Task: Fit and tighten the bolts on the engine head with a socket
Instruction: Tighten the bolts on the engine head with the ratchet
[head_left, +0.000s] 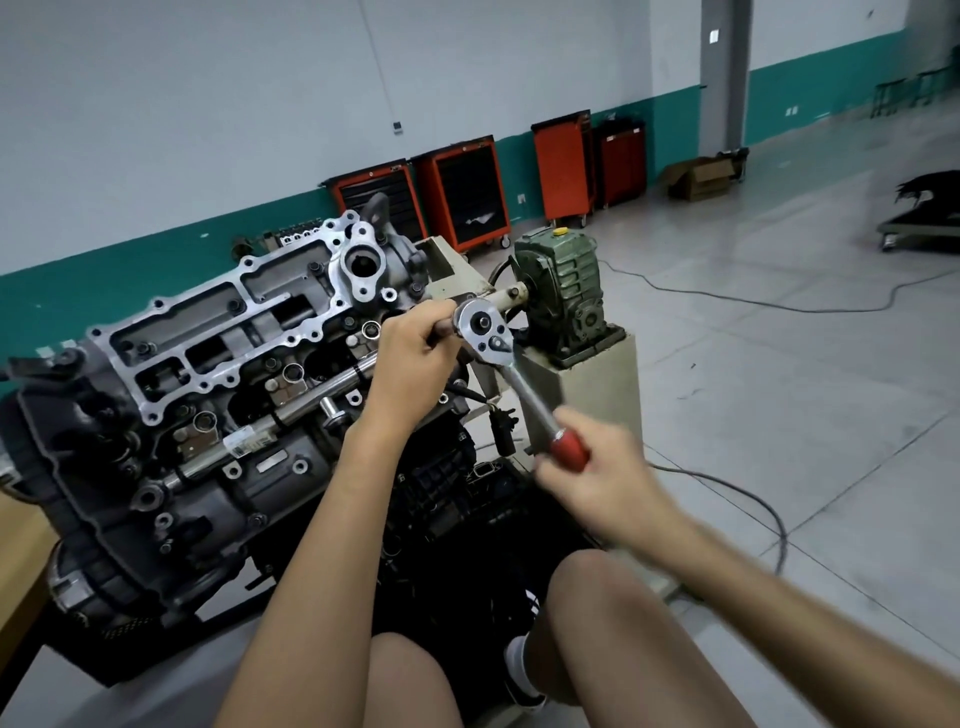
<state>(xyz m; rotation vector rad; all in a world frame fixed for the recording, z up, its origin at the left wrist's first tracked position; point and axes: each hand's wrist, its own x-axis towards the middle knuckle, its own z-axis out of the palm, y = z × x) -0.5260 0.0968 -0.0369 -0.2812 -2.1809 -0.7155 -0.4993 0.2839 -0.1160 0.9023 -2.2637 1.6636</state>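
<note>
The engine head lies tilted on a stand at left, its silver cam carrier on top with several bolts and open holes. A ratchet wrench has its round chrome head at the engine's right end. My left hand grips the extension or socket just behind the ratchet head, hiding it. My right hand grips the red handle lower right and looks motion-blurred. The bolt under the socket is hidden.
A green gearbox on a beige pedestal stands right behind the ratchet head. Orange tool cabinets line the far wall. Cables run across the grey floor at right. My knees fill the lower frame. A wooden bench edge is at left.
</note>
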